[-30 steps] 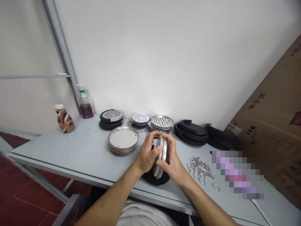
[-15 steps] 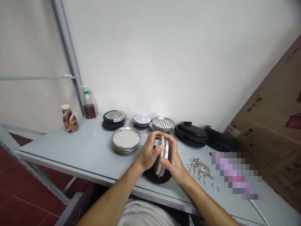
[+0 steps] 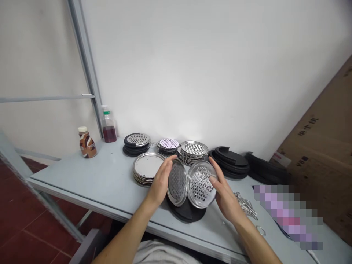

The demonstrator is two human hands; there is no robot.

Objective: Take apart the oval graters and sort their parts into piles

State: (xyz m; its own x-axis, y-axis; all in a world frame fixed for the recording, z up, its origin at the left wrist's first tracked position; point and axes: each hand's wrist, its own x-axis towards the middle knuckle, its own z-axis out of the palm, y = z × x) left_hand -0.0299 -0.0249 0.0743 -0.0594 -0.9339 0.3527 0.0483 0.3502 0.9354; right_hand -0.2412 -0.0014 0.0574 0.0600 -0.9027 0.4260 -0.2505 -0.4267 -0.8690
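Fingers wrapped around its edge, my right hand (image 3: 227,200) holds a round metal grater plate (image 3: 202,185) whose raised teeth face me. My left hand (image 3: 160,182) grips a second round metal disc (image 3: 177,183), tilted toward the first so the two rims meet in a V. A grey toothed pattern shows on that disc; I cannot tell if it is its own surface or a reflection. Under both lies a black round holder (image 3: 191,212) on the table. Behind my left hand stands a stack of plain rimmed metal discs (image 3: 148,165).
Along the wall stand black holders with a grater plate (image 3: 137,139), a purple-tinted grater stack (image 3: 169,143), silver grater plates (image 3: 194,148) and black holders (image 3: 231,163). Metal rings (image 3: 246,206) lie right. Two bottles (image 3: 88,145) stand left; a cardboard box (image 3: 316,157) leans right.
The round pieces, pressed together in both hands before, are now apart, opened like a book with the grater teeth showing. My hands have moved apart. The view has shifted slightly.
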